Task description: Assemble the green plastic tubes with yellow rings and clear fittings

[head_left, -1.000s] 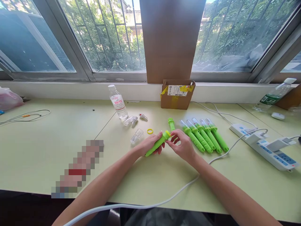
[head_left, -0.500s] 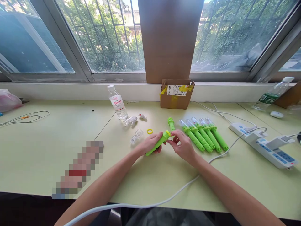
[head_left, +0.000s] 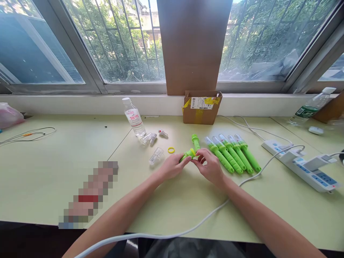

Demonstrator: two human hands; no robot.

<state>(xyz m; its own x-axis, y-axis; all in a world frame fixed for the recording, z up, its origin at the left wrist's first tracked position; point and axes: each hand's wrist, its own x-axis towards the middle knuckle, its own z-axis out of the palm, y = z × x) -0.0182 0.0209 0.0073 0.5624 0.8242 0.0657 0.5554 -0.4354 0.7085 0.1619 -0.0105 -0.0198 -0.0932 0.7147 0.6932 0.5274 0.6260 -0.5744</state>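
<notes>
In my left hand (head_left: 172,166) is a green plastic flashlight-like handle (head_left: 185,156), its open end turned to the right and its lower part hidden by my fingers. A yellow ring (head_left: 193,152) sits around that end. The fingertips of my right hand (head_left: 211,165) pinch at the ring's edge. Just behind them lies another green handle (head_left: 195,140). To the right, several green handles with clear caps (head_left: 227,154) lie in a slanted row. A loose yellow ring (head_left: 171,150) and a clear cap (head_left: 156,156) rest left of my hands.
Small grey-white parts (head_left: 163,134) lie near a water bottle (head_left: 134,117). A cardboard box (head_left: 202,109) stands by the wall. A white cable (head_left: 204,219) crosses under my right forearm near a power strip (head_left: 301,165). A pixelated patch (head_left: 90,193) covers the left front.
My left hand has turned the green handle so that its long body no longer shows, and its fingers have closed further round it. My right hand stays at the ringed end.
</notes>
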